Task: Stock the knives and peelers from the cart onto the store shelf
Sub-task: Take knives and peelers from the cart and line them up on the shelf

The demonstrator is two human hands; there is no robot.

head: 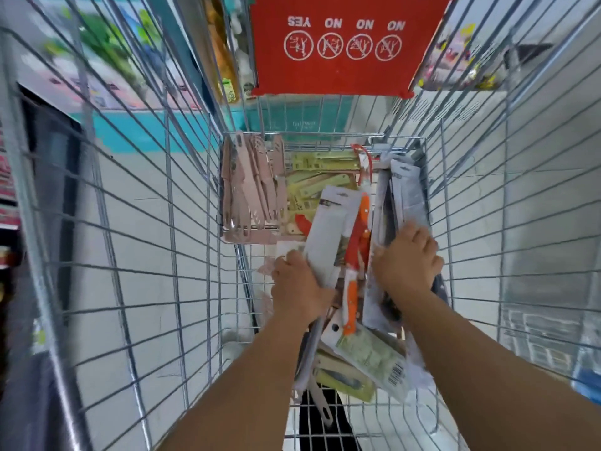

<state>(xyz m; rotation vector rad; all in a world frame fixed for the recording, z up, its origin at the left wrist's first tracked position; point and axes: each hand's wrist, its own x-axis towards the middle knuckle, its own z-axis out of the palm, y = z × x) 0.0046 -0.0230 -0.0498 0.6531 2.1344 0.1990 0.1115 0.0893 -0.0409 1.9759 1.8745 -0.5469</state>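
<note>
A: Where are the hands?

B: Both reach down into a wire cart (169,222), seen from above. The left hand (297,288) grips the near end of a grey card pack (328,236), fingers curled over its left edge; the pack runs away from the hand toward 1 o'clock. The right hand (408,265) curls over the near ends of a bundle of grey packs (406,190) standing against the cart's right wall, stretching from the hand toward 12 o'clock.

A: And between the hands?

B: An orange knife (356,255) on its card, lying roughly 12 to 6 o'clock. At 11 o'clock from the left hand stands a row of pink knives (253,187). Green packs (312,187) lie at 12 o'clock, at the far end of the cart. At 6 o'clock of the hands, under the forearms, more carded packs (374,356) are heaped, one showing a barcode.

A: The surroundings?

B: A pale floor (136,190) shows through the wire. A red flap (344,43) with four circled pictograms hangs at 12 o'clock. Store shelves (97,60) sit at 10 and 2 o'clock.

A: Anything unclear?

B: The shelves are smeared with blur, their goods unreadable. The right hand's fingertips are hidden behind the bundle.
</note>
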